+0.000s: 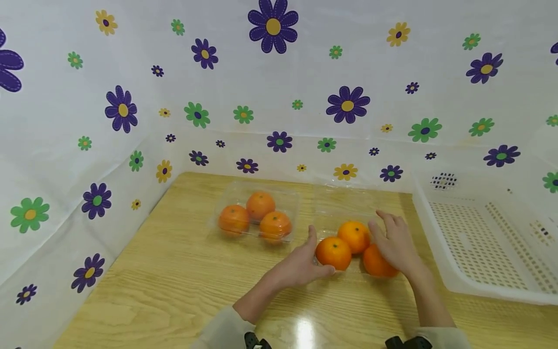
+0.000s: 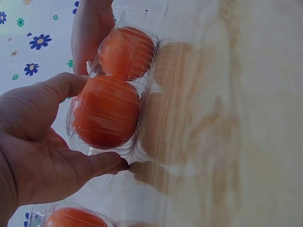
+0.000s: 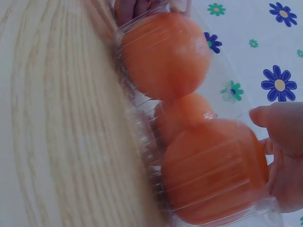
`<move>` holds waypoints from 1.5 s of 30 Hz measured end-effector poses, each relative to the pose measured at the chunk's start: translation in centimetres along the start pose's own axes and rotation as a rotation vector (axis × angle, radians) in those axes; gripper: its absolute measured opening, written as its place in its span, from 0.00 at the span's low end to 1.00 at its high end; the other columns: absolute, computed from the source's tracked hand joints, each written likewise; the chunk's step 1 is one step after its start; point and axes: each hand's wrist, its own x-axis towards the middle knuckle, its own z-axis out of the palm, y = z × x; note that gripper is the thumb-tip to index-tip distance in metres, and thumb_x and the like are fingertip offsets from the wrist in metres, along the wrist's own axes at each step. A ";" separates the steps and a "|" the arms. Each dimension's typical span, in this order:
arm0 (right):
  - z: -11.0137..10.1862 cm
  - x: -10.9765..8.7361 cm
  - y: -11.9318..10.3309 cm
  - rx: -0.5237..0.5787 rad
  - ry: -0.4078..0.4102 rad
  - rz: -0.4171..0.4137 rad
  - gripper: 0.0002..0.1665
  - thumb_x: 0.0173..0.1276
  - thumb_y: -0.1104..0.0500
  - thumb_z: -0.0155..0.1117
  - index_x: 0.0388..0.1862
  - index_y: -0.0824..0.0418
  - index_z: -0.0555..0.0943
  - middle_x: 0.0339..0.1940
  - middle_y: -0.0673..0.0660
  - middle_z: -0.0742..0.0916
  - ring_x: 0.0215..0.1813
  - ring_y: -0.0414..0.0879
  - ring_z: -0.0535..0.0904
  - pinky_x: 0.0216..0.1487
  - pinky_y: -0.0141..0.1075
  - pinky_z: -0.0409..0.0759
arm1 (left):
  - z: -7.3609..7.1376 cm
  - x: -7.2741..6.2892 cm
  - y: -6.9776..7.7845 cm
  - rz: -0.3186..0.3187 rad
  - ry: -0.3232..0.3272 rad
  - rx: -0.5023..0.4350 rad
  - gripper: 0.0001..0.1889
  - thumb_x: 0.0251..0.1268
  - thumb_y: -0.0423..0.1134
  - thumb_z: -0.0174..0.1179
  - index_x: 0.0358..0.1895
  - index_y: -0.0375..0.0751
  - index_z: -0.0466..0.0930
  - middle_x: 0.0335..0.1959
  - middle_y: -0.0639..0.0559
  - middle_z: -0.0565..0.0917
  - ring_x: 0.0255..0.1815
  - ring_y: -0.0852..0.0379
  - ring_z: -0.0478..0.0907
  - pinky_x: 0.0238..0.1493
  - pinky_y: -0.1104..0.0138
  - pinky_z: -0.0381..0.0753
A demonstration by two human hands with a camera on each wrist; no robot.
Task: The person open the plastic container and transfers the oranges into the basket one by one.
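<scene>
An uncovered clear plastic clamshell box (image 1: 348, 274) holds three oranges, one at the back (image 1: 354, 236), one at front left (image 1: 333, 253) and one at front right (image 1: 378, 261). My left hand (image 1: 302, 264) is at the box's left end, thumb and fingers spread around the corner beside the front-left orange. At the opposite end, my right hand (image 1: 395, 245) lies along the side, partly covering the front-right orange. Its fingers are loosely extended near the box wall. The raised clear lid (image 1: 344, 198) leans back toward the wall. In the right wrist view, ribbed plastic crosses the nearest orange (image 3: 213, 175).
Left of my hands sits a second clear box (image 1: 289, 198), its cover over three oranges (image 1: 260, 206). A white perforated basket (image 1: 453, 271) stands at the right. Flower-printed sheeting (image 1: 305, 72) hangs behind and left of the wooden table (image 1: 174, 271).
</scene>
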 end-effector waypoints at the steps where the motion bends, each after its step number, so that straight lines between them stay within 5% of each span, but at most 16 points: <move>1: -0.2 -0.1 -0.1 0.000 -0.005 -0.009 0.37 0.80 0.47 0.47 0.73 0.75 0.61 0.69 0.80 0.65 0.70 0.75 0.57 0.67 0.69 0.56 | 0.0 0.0 0.0 0.000 -0.001 0.000 0.62 0.62 0.51 0.67 0.79 0.37 0.23 0.72 0.32 0.65 0.57 0.54 0.76 0.65 0.55 0.71; 10: -1.1 -1.1 -1.2 -0.052 -0.124 -0.078 0.49 0.70 0.42 0.63 0.80 0.59 0.55 0.76 0.78 0.55 0.73 0.79 0.50 0.63 0.75 0.56 | 0.0 0.1 -0.1 -0.001 -0.002 0.000 0.62 0.62 0.52 0.67 0.79 0.36 0.24 0.73 0.33 0.65 0.59 0.53 0.76 0.66 0.54 0.70; 15: -1.2 -1.5 -1.3 -0.077 -0.223 -0.117 0.58 0.62 0.42 0.72 0.82 0.54 0.50 0.77 0.79 0.49 0.74 0.80 0.46 0.61 0.76 0.58 | 0.0 0.1 0.0 0.016 0.002 -0.012 0.62 0.61 0.52 0.67 0.78 0.35 0.24 0.68 0.33 0.71 0.51 0.54 0.79 0.61 0.54 0.73; 18: -1.0 -1.6 -1.2 -0.079 -0.258 -0.119 0.60 0.60 0.43 0.74 0.82 0.53 0.50 0.77 0.79 0.48 0.74 0.81 0.46 0.60 0.76 0.58 | 0.1 0.1 0.0 0.026 0.005 -0.019 0.61 0.62 0.51 0.67 0.78 0.35 0.24 0.74 0.32 0.63 0.60 0.52 0.76 0.65 0.53 0.70; 24: -0.7 -1.4 -1.1 -0.092 -0.272 -0.124 0.59 0.59 0.46 0.76 0.81 0.55 0.52 0.76 0.81 0.50 0.71 0.84 0.52 0.59 0.76 0.60 | 0.1 0.4 -0.1 0.026 0.014 -0.013 0.61 0.62 0.51 0.67 0.78 0.35 0.24 0.78 0.30 0.48 0.76 0.41 0.57 0.71 0.48 0.62; 45: 0.7 -1.4 -0.6 -0.250 -0.221 -0.096 0.55 0.55 0.50 0.78 0.78 0.59 0.61 0.75 0.74 0.62 0.69 0.76 0.61 0.56 0.72 0.68 | 0.2 0.4 0.1 0.009 0.009 -0.012 0.60 0.63 0.50 0.66 0.78 0.35 0.24 0.78 0.31 0.48 0.78 0.42 0.53 0.74 0.49 0.57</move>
